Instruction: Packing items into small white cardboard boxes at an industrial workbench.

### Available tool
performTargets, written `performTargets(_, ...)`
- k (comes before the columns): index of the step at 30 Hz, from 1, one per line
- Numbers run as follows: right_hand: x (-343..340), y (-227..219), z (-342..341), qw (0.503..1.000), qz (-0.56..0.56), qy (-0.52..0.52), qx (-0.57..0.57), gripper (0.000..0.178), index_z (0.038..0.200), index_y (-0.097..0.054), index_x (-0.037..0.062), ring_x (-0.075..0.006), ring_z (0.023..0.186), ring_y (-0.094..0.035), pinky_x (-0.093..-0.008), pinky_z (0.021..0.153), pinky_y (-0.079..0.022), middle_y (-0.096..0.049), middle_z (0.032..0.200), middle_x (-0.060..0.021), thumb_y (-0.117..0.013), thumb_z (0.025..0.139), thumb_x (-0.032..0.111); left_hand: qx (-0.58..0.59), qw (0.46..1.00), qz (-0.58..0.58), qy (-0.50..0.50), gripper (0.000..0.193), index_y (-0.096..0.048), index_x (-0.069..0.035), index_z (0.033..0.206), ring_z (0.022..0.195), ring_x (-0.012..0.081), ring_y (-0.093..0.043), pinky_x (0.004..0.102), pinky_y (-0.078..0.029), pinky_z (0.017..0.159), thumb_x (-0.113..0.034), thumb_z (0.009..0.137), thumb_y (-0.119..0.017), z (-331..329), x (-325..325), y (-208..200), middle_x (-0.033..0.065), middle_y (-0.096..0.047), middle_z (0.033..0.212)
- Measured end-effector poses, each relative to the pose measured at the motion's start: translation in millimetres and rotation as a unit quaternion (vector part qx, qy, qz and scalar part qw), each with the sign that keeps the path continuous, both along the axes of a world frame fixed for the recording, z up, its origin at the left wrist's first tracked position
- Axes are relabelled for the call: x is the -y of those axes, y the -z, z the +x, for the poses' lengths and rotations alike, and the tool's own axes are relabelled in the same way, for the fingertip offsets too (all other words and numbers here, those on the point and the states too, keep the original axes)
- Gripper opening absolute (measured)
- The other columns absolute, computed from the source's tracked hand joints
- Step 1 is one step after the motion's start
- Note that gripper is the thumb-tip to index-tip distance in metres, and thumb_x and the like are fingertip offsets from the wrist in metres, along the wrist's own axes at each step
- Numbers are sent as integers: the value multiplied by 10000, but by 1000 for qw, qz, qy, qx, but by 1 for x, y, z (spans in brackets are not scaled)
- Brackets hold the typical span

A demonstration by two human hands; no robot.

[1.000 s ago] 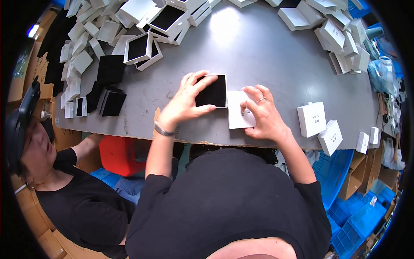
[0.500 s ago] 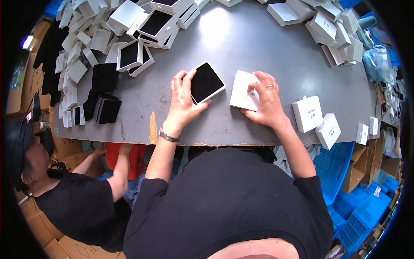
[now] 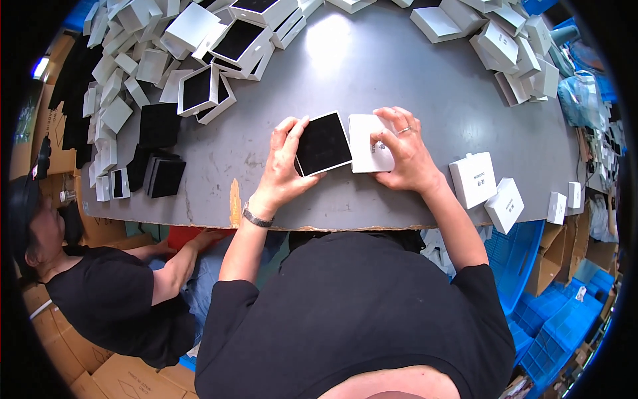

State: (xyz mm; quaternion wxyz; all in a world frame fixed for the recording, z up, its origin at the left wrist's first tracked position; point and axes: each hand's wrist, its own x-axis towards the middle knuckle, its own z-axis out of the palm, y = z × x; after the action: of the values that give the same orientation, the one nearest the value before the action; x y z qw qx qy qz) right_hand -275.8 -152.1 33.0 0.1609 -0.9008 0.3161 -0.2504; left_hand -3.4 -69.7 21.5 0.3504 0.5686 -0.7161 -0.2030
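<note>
at the frame's centre, we grasp a white-rimmed square box tray lined in black (image 3: 323,143) with our left hand (image 3: 280,161), a white square printed box (image 3: 363,145) with our right hand (image 3: 408,151).

I wear a black T-shirt (image 3: 352,306), plain over the chest and loose in cut, with soft creases near the shoulders. Its neckline (image 3: 392,368) is a wide, rounded curve edged with a narrow black band. The left sleeve (image 3: 232,299) and right sleeve (image 3: 480,289) are short and black like the rest, with straight hems. Behind my left grip (image 3: 284,163), a dark grey metal wristband (image 3: 256,217) circles the wrist. On my right grip (image 3: 405,154), one finger has a thin silvery ring (image 3: 405,129).
</note>
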Motion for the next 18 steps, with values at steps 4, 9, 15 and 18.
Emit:
performTargets(4, -5, 0, 4, 998, 45, 41, 13, 573, 1055, -593, 152, -381, 1352, -388, -509, 1088, -337, -470, 1394, -144, -840, 539, 173, 13, 999, -34, -15, 1026, -434, -48, 1495, 1321, 339, -476, 415, -457, 1093, -70, 579, -895, -1, 1, -2, 163, -414, 1416)
performTargets(9, -2, 5, 0, 998, 58, -5, 26, 574, 1050, -591, 150, -377, 1351, -391, -512, 1078, -337, -474, 1395, -140, -833, 530, 159, 1, 998, 27, 59, 1015, -417, -46, 1502, 1325, 351, -467, 424, -442, 1107, -64, 602, -887, -2, -1, 2, 161, -397, 1432)
performTargets(15, -2, 3, 6, 996, 69, -54, 1, 624, 1079, -598, 149, -390, 1339, -388, -523, 1069, -338, -471, 1388, -144, -833, 501, 175, -5, 995, 52, 89, 1093, -323, -50, 1557, 1334, 380, -441, 446, -405, 1132, -189, 643, -907, -7, -2, 2, 194, -372, 1443)
performTargets(18, -12, 4, 16, 998, 69, -7, -3, 659, 1103, -604, 155, -397, 1322, -392, -540, 1054, -340, -464, 1380, -146, -827, 485, 192, -225, 971, 82, -21, 1118, -158, -34, 1620, 1404, 389, -347, 467, -324, 1174, -507, 808, -762, -24, 5, 6, 243, -339, 1467)
